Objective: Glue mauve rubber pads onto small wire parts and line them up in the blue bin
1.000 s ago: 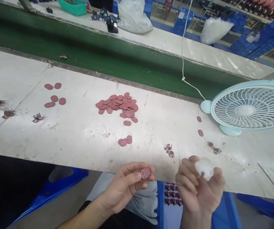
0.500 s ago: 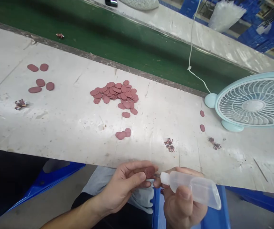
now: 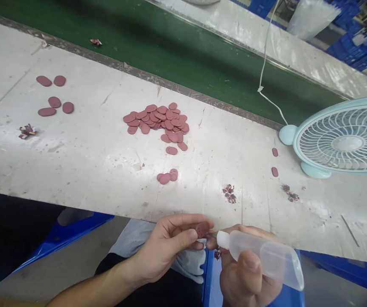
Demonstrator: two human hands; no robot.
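Between the thumb and fingers of my left hand (image 3: 167, 247) is a small reddish-brown oval disc (image 3: 202, 230). My right hand (image 3: 246, 273) is wrapped round a translucent plastic squeeze bottle (image 3: 265, 256) with a white cap and a thin nozzle. The bottle lies on its side, its nozzle tip at the right edge of the disc; whether they touch I cannot tell. A tiny dark, many-legged piece (image 3: 217, 254) shows by my right fingers. On the table beyond my hands lies a heap of similar discs (image 3: 158, 118), with a smaller cluster (image 3: 167, 176) nearer to me.
The white table (image 3: 106, 170) borders a green belt (image 3: 170, 55). A light blue fan (image 3: 346, 140) stands at the right, its white cord crossing the belt. Several discs (image 3: 54, 102) lie at the left. Small dark brown pieces (image 3: 229, 194) lie in clumps. Blue stools (image 3: 62, 238) stand below.
The view has shifted slightly, so the table things sit a little differently in the picture. Both hands keep their hold, with the nozzle still at the disc's edge.
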